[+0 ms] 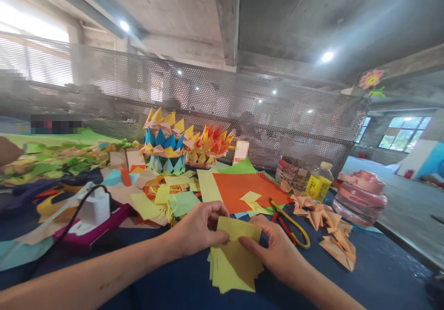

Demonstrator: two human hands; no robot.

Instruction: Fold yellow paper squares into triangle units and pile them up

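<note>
A small square of yellow paper (pixel 239 226) is pinched between both hands. My left hand (pixel 208 227) grips its left side with the thumb on the near face. On the right side, the thumb of my right hand (pixel 269 241) presses the same face, and its other fingers are behind. Directly below lies a loose, uneven stack of yellow paper squares (pixel 234 275) on the dark blue tabletop. Scissors (pixel 294 230) with yellow and red handles rest just beyond my right hand. Folded peach paper pieces (pixel 338 236) lie farther right.
Orange sheets (pixel 243 192) and scattered paper lie ahead. Layered folded-paper pieces (pixel 164 148) stand at the back. A power strip (pixel 92 229) with a white charger sits left. A yellow-labelled bottle (pixel 319 183) and pink jug (pixel 360 199) stand right, before a perforated metal screen (pixel 294 116).
</note>
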